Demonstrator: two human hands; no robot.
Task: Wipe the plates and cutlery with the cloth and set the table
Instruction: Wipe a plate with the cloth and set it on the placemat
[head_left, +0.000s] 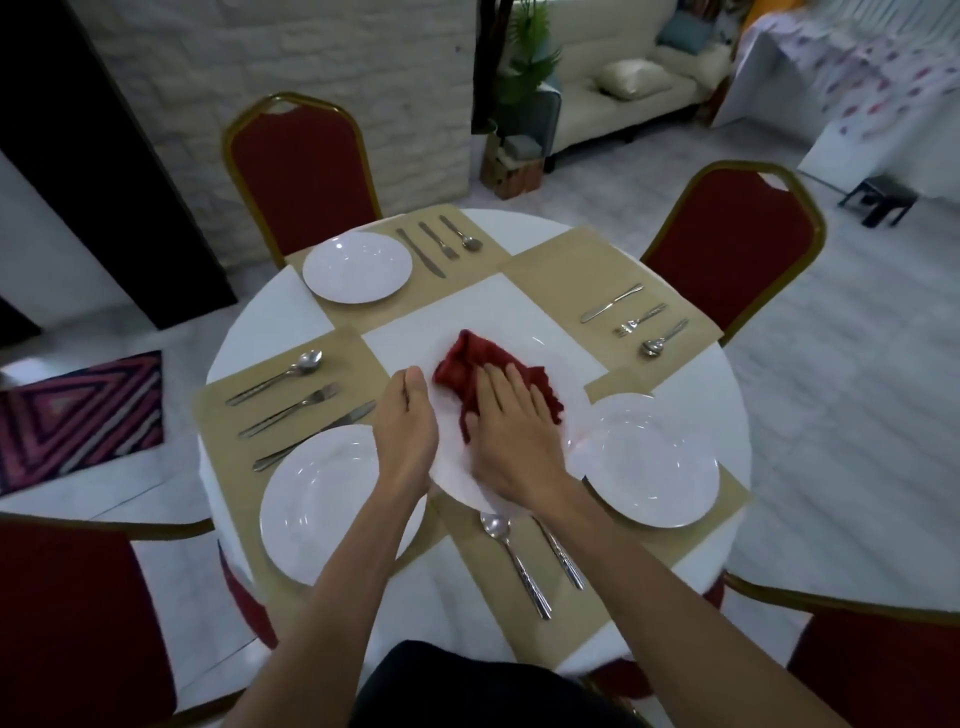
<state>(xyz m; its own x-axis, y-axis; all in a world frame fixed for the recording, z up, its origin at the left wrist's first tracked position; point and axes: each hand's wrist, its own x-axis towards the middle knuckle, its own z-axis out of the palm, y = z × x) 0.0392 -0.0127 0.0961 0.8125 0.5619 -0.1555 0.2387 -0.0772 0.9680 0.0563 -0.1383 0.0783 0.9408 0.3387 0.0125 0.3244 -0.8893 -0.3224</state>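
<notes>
Right now the right hand (511, 431) lies flat, pressing the red cloth (467, 358) onto a plate (451, 462) that the left hand (408, 431) grips by its rim above the table (270, 312) centre. Three other plates (357, 266) already sit on mats; the far-right mat (561, 291), cutlery (631, 319) laid, seemingly awaits this one

This looks like a home, with a place to eat next to a place to sit. A round worktop (260, 322) with a white cloth has tan mats (550, 270), white plates (357, 266), and knives, forks and spoons (438, 240) laid out. Red chairs (306, 171) with gold edges stand around it. Behind are a cream sofa (587, 111) with cushions (631, 78), a green plant (530, 57), a white brick wall (311, 62) and a striped rug (78, 410) on the floor (831, 389).
</notes>
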